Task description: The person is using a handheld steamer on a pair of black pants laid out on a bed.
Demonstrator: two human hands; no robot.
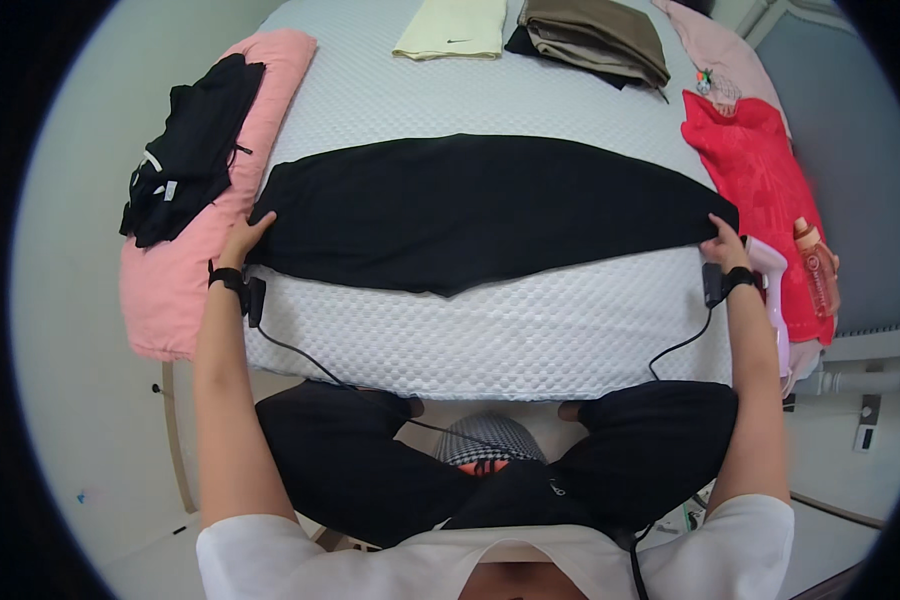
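Observation:
Black trousers (470,210) lie stretched sideways across the white quilted bed cover (490,345), with a blunt point toward me at the middle. My left hand (244,238) grips their left end, thumb on top and fingers partly hidden by the cloth. At the opposite end, my right hand (722,240) pinches the near corner of the fabric. Both wrists wear black straps with small cabled boxes.
A pink folded quilt (165,315) borders the left, with a black garment (195,150) on it. Far back lie cream cloth (455,28) and folded brown clothes (600,40). Red fabric (745,160), a pink bottle (816,265) and a white-pink appliance (770,270) line the right.

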